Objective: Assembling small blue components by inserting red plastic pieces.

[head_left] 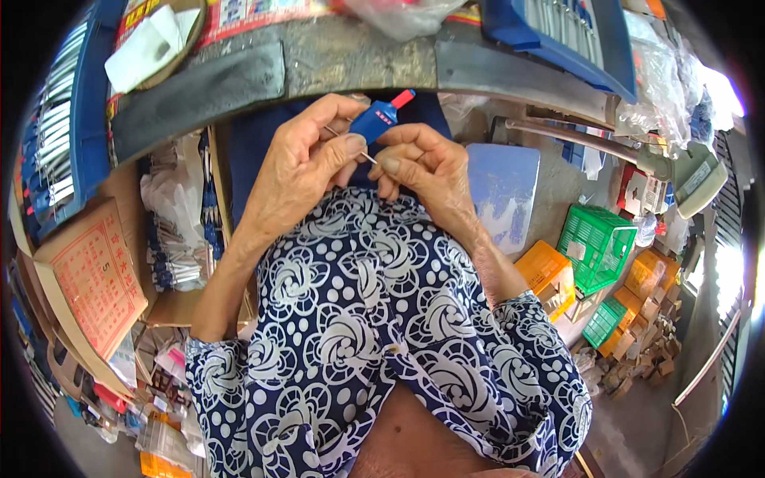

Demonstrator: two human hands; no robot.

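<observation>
Both my hands are raised in front of my body, just below the bench edge. Between the fingers of my left hand [307, 155] is a small flat blue plastic piece [373, 121] with pale printing and a red tip that points up and to the right. A thin metal rod [368, 158] runs from under my left thumb toward my right hand [430, 166]. The thumb and forefinger of my right hand pinch the rod's other end. Whether rod and blue piece are joined is hidden by my fingers.
The worn bench edge [358, 60] crosses ahead. Blue trays [84, 119] of thin metal pieces stand at left and right. An open cardboard box [100, 275] is at left. A lamp-like head [701, 179] on a rod, a green crate [594, 247] and orange bins [546, 271] are right.
</observation>
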